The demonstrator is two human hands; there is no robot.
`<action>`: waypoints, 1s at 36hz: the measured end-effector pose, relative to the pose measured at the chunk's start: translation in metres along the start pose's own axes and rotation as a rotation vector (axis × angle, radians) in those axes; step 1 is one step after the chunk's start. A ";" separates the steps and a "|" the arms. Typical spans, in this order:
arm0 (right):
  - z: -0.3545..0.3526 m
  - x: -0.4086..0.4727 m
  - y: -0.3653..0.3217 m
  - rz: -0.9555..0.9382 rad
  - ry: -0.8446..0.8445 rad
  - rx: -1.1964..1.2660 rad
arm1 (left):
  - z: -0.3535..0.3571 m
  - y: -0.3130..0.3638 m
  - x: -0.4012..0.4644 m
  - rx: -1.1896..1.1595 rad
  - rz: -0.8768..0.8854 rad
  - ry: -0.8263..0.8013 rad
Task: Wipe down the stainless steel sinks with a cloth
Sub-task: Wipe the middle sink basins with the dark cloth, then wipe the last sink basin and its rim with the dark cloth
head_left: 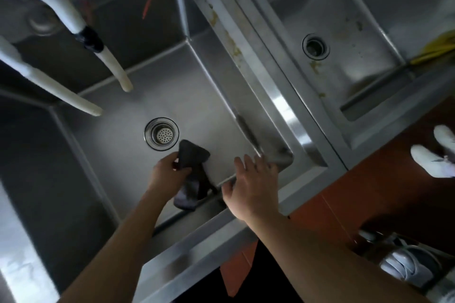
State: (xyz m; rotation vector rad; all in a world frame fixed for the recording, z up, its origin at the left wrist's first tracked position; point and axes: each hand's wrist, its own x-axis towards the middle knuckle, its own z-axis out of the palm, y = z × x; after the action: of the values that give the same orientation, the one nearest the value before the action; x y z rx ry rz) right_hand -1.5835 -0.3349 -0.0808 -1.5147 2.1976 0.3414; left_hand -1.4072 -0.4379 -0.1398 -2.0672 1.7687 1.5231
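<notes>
Looking down through the head camera, we see two stainless steel basins set side by side. In the near sink point(202, 96), our left hand point(167, 174) grips a dark cloth point(192, 174), its fingers point(170, 158) curled round the cloth's upper part, while the rest of the cloth hangs down toward the front wall of the basin. From the strainer drain point(161, 133), the cloth lies at about 5 o'clock, just beside it. Our right hand point(251, 187) holds nothing: its fingers are spread and nearly straight, and it sits over the front rim of the same basin, at 3 o'clock from the cloth; we cannot tell whether the palm touches the steel. Two pale hose spouts point(115, 69) hang over the basin from 10 o'clock. The second sink point(369, 39), at 2 o'clock, carries brownish stains and an open drain point(316, 46). White shoes point(435, 155) stand on the reddish floor point(384, 179) at 3 o'clock.
</notes>
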 end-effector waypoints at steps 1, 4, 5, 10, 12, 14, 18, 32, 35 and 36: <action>0.000 0.001 0.001 -0.014 -0.022 0.022 | 0.000 0.007 -0.009 -0.083 -0.016 0.038; -0.001 0.000 0.004 -0.061 -0.039 0.137 | 0.002 0.034 -0.035 -0.228 -0.029 0.148; -0.004 -0.002 0.005 -0.080 -0.007 0.206 | 0.002 0.044 -0.044 -0.255 -0.030 0.175; -0.033 -0.015 0.037 -0.203 -0.063 0.908 | 0.009 0.104 -0.094 -0.403 -0.068 0.255; -0.057 -0.021 0.054 -0.157 -0.278 1.335 | 0.017 0.134 -0.117 -0.412 -0.032 0.284; -0.081 -0.024 0.073 -0.178 -0.409 1.624 | 0.031 0.169 -0.139 -0.413 0.027 0.259; -0.118 -0.016 0.131 -0.089 -0.367 1.823 | 0.068 0.232 -0.169 -0.428 0.175 0.075; -0.184 0.086 0.261 -0.163 0.315 1.009 | 0.090 0.239 -0.158 -0.192 0.091 0.113; -0.174 0.117 0.244 -0.234 0.210 0.661 | 0.100 0.196 -0.157 0.001 -0.072 0.136; -0.167 0.125 0.236 -0.253 0.138 0.561 | 0.104 0.182 -0.158 0.066 -0.122 0.123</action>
State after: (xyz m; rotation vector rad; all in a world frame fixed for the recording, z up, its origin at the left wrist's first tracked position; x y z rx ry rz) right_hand -1.8769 -0.4241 -0.0084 -1.4880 1.9343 -0.4384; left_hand -1.5930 -0.3265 0.0081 -2.2353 1.6696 1.3155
